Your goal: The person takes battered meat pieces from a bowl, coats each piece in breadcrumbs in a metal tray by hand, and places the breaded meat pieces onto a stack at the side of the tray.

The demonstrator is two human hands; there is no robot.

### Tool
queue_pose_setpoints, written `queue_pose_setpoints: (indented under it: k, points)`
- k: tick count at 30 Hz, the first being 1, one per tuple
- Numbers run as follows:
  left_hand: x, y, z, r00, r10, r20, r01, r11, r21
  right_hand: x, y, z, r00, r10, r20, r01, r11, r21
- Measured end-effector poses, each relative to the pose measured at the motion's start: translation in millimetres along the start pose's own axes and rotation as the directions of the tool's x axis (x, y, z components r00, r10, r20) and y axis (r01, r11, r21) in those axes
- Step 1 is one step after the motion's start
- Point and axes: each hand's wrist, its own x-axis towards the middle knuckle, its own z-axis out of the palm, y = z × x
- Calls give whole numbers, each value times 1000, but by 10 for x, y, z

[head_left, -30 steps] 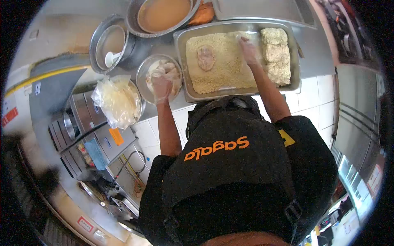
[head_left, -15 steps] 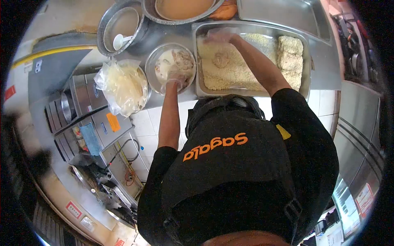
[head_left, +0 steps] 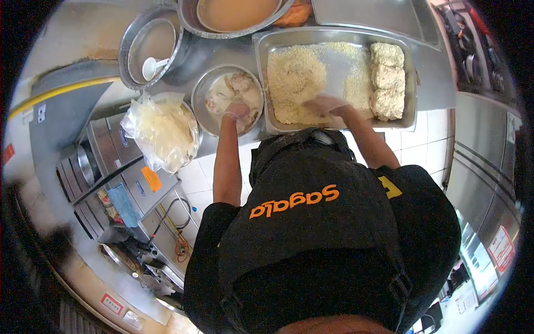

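My left hand (head_left: 238, 109), in a thin clear glove, reaches into a round metal bowl (head_left: 198, 114) on the counter. The bowl holds a milky liquid (head_left: 216, 97) and pale, raw-looking meat pieces (head_left: 243, 83). My left fingers are partly hidden among them, so their grip is unclear. Over the near side of a steel tray (head_left: 413, 100), my right hand (head_left: 327, 106) is slightly blurred, gloved, its fingers stretched left across pale yellow crumbs (head_left: 295, 67). The crumbs are heaped at the tray's left. Several crumb-coated pieces (head_left: 387, 80) line its right end.
A dark basin with a white scoop (head_left: 150, 68) stands at the back left. Beside it is a large basin of brownish liquid (head_left: 239, 14). A clear plastic bag (head_left: 161, 131) bulges left of the bowl. Another metal tray (head_left: 378, 19) lies behind the crumb tray.
My right hand has moved from the tray's far left toward its near side. The crumbs are more heaped at the left, baring metal in the middle. My left hand stays in the bowl.
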Motion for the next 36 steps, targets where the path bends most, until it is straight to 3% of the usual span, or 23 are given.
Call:
queue_pose_setpoints:
  k: [2,3,5,7,11,13,14,17,20,23,26,27,28,29,32,35,36]
  points:
    - [-99,115,-167,998,12,-69,-19,995,-101,301,16,272,990,111,87,-130,957,261]
    - [-187,239,-315,983,-112,-147,52,931,-362,586,227,460,996,33,86,-58,952,302]
    - [-397,519,-571,900,-353,-257,13,609,-793,981,488,707,994,-73,75,40,926,376]
    - [-538,681,-736,843,-447,-298,-121,383,-916,1087,413,746,995,-78,54,47,897,440]
    - [-739,825,-790,757,-609,-240,-349,-66,-935,714,-149,406,976,218,12,-180,772,610]
    - [-803,801,-747,737,-649,-191,-404,-195,-894,599,-226,254,995,101,17,-47,303,952]
    - [-826,780,-731,730,-663,-168,-428,-252,-868,532,-226,180,999,50,-7,6,9,1000]
    - [-868,746,-695,721,-683,-117,-466,-353,-811,184,-195,-150,987,154,-46,14,197,980]
    - [-864,726,-687,715,-693,-88,-492,-410,-768,-217,-702,-298,931,299,210,-336,473,814]
    - [-838,743,-690,713,-698,-70,-511,-449,-733,-133,-763,-57,916,353,190,-399,747,531]
    - [-819,769,-689,710,-702,-55,-524,-475,-707,264,-535,317,972,196,134,-231,655,719]
    - [-819,780,-702,711,-701,-55,-528,-481,-700,390,-481,362,997,56,53,-73,903,424]
    - [-829,795,-706,712,-701,-52,-532,-490,-691,517,-424,390,994,-105,32,103,993,62]
    - [-841,816,-722,715,-697,-51,-534,-497,-684,639,-317,430,963,-261,70,269,913,-307]
    - [-917,892,-804,728,-683,-58,-542,-521,-659,799,-70,449,886,-451,-109,440,891,-110]
    - [-1017,959,-886,757,-645,-100,-551,-550,-627,573,-486,72,972,-3,-234,78,946,314]
    - [-1009,941,-866,771,-625,-127,-560,-569,-602,553,-673,-119,936,140,-324,-120,990,80]
